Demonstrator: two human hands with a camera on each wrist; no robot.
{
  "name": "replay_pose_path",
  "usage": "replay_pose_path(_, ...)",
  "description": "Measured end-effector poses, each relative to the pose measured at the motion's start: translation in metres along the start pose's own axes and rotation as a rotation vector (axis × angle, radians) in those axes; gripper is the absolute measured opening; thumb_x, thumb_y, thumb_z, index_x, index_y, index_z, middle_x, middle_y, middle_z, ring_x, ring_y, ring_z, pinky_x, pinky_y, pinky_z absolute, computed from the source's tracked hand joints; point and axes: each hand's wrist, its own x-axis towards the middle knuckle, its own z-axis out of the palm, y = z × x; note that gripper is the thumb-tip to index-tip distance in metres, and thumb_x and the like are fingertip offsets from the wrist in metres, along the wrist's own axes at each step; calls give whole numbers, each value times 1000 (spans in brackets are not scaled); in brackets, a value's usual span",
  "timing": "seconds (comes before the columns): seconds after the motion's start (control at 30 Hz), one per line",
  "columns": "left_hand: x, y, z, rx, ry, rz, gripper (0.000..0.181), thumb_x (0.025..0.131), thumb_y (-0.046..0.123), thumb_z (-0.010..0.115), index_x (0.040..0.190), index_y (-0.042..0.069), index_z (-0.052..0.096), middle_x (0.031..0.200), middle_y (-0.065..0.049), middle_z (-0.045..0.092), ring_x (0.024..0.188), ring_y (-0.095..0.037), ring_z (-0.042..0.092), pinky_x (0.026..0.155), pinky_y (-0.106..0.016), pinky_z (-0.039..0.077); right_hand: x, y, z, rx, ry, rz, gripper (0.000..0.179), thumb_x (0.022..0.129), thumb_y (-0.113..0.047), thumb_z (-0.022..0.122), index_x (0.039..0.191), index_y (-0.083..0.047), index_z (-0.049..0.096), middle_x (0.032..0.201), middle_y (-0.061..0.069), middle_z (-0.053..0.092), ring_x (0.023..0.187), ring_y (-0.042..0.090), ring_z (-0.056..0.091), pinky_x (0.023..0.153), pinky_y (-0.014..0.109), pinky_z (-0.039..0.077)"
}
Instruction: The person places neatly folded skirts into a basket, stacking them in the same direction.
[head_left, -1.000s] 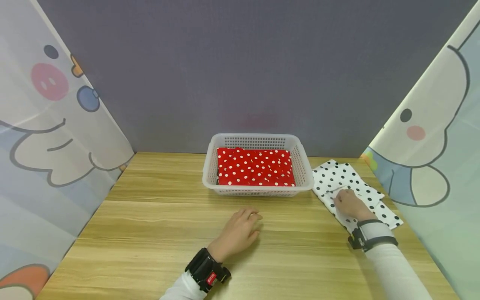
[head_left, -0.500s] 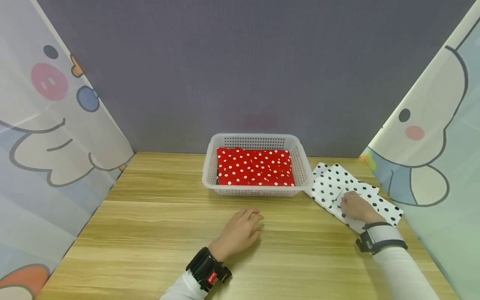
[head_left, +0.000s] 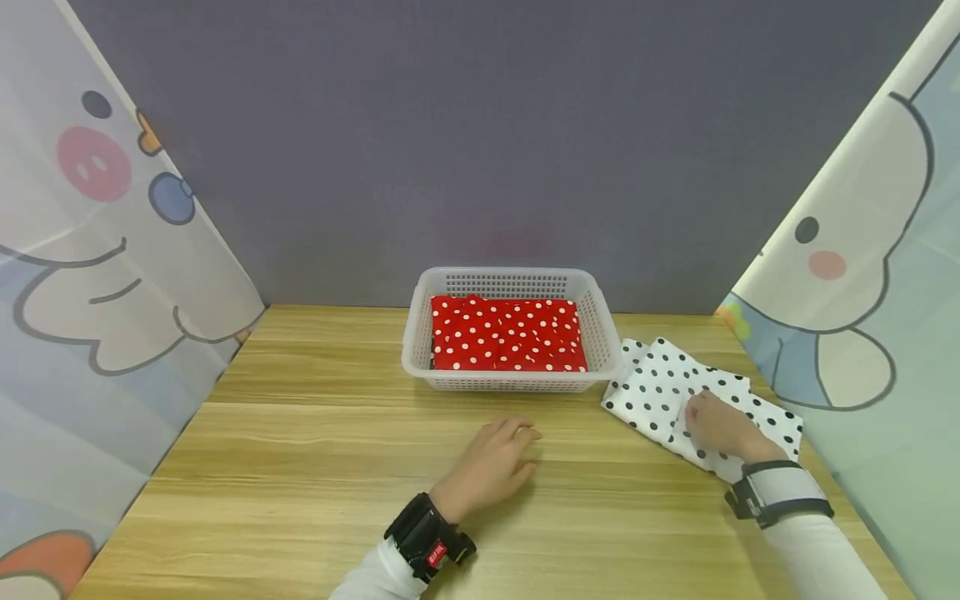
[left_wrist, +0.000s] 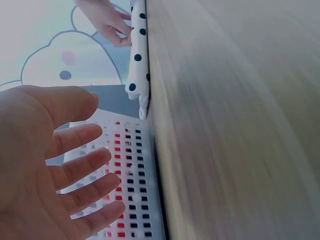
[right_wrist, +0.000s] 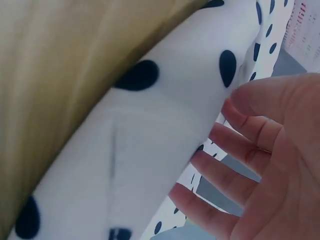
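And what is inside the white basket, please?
In the basket lies red cloth with white dots. A dark bit shows at its left edge, too small to identify. Whatever lies beneath the cloth is covered.

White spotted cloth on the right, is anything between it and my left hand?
Nothing visible: only tabletop lies between your left hand and the cloth. The basket sits farther back, off that line, and your right hand appears to pinch the cloth.
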Motion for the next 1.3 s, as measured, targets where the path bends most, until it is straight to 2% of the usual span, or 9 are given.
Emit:
replay_pose_path(0.13, 6, 7, -1, -10, -19, 10, 42, 85, 30, 63, 123, 13, 55, 128, -5, 52, 119, -20, 46, 103, -38, 36, -10, -5, -1, 53, 4, -9, 28, 90, -9, 41, 109, 10, 50, 91, 15, 56, 72, 19, 52, 61, 34, 44)
replay_pose_path(0.2, 9, 10, -2, -10, -31, 10, 43, 85, 30, 63, 123, 14, 55, 129, -5, 51, 120, -20, 46, 103, -38, 35, -15, -7, 0, 72, 20, -18, 31, 89, -8, 43, 114, 10, 48, 101, 23, 58, 79, 26, 57, 68, 40, 48)
replay_pose_path(0.3, 13, 16, -1, 0, -48, 13, 42, 85, 31, 62, 124, 15, 54, 130, -4, 50, 121, -19, 45, 104, -37, 35, -22, -11, 2, 67, 43, -44, 39, 87, -7, 46, 123, 8, 46, 117, 31, 52, 97, 39, 56, 78, 51, 47)
replay_pose_path(0.37, 16, 20, -1, 9, -59, 22, 41, 86, 32, 62, 123, 16, 55, 131, -3, 49, 121, -19, 45, 104, -37, 35, -27, -13, 4, 39, 47, -63, 41, 87, -7, 47, 127, 6, 47, 120, 32, 50, 96, 40, 56, 76, 50, 48)
replay_pose_path(0.47, 21, 26, 2, 29, -80, 43, 40, 86, 33, 60, 123, 17, 55, 132, -2, 48, 121, -19, 45, 103, -36, 36, -34, -16, 5, -5, 42, -79, 40, 86, -6, 48, 126, 3, 51, 114, 30, 51, 80, 27, 57, 61, 37, 48)
replay_pose_path(0.57, 25, 32, 5, 49, -101, 62, 40, 87, 34, 60, 123, 19, 55, 133, 0, 47, 121, -18, 45, 102, -35, 37, -39, -18, 6, -7, 34, -85, 40, 86, -5, 48, 125, 2, 52, 107, 25, 53, 69, 15, 50, 52, 27, 41)
replay_pose_path(0.9, 38, 49, 12, 76, -117, 121, 34, 88, 35, 58, 119, 21, 56, 131, 4, 48, 121, -16, 45, 102, -32, 37, -54, -31, 8, -10, 45, -106, 33, 85, -7, 53, 117, -5, 61, 103, 10, 58, 82, 17, 57, 69, 38, 51)
replay_pose_path(1.07, 42, 57, 15, 77, -133, 153, 34, 89, 35, 56, 121, 24, 55, 130, 5, 48, 121, -14, 44, 102, -30, 37, -62, -40, 10, 2, 72, -130, 28, 84, -8, 56, 111, -9, 65, 97, 5, 58, 78, 13, 56, 67, 36, 51)
replay_pose_path(1.3, 46, 68, 17, 73, -161, 212, 36, 92, 34, 51, 125, 21, 53, 135, 3, 45, 126, -13, 41, 105, -27, 32, -70, -51, 17, 13, 84, -168, 23, 83, -7, 58, 104, -15, 67, 103, 8, 54, 75, 10, 54, 57, 23, 44)
